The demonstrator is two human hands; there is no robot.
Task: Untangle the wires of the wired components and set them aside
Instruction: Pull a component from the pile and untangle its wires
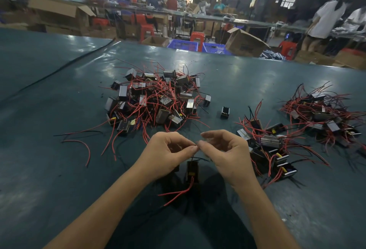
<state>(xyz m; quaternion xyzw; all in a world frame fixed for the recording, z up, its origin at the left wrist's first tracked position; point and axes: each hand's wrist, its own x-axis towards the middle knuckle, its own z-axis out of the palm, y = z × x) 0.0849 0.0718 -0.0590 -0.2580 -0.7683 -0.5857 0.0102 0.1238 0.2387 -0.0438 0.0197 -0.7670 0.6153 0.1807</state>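
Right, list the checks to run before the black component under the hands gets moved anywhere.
1. Grip: left hand and right hand both pinch the thin wire where their fingertips meet: ok.
2. Thin wire free of knots: cannot tell, blurred at the fingertips.
3. Black component apart from the tangled pile: ok.
4. Its red wire trails loose toward the person, crossing neither pile: ok.
5. Bare table beside the right-hand group for setting it down: ok.
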